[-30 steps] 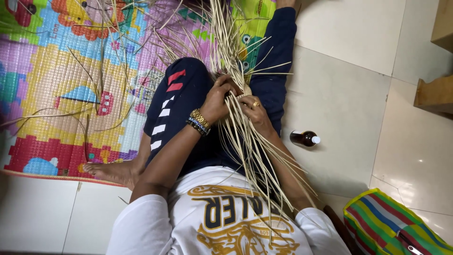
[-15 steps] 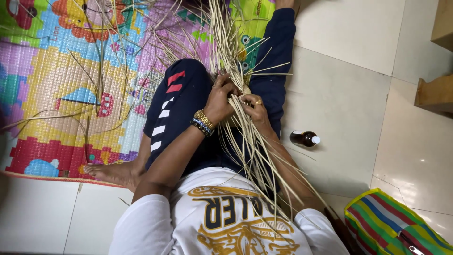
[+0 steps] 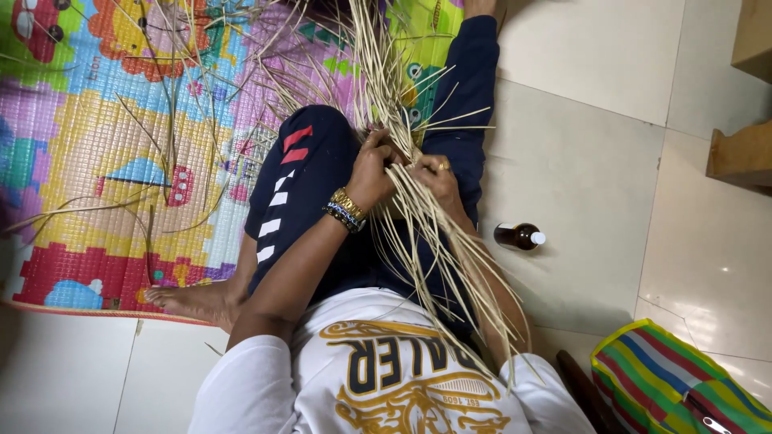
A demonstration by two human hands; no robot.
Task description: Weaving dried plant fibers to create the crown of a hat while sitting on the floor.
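The far ends of the pale straw strands (image 3: 418,201) run out of the top of the frame, and where they cross under the hands the weave itself cannot be made out. The right forearm is largely hidden behind the strands. The left hand (image 3: 371,165), wearing a gold watch and bead bracelets at the wrist, is closed around a bunch of strands; the right hand (image 3: 434,178), with a ring, pinches strands just beside it, fingertips half covered. The strands lie over the person's lap, between the dark trouser legs, fanning near toward the white shirt. A small brown bottle (image 3: 519,236) with a white cap lies on the tiled floor to the right; its contents cannot be seen. Loose strands scatter over the colourful play mat (image 3: 96,161) on the left. A striped woven bag (image 3: 667,386) is cut off at the near right corner.
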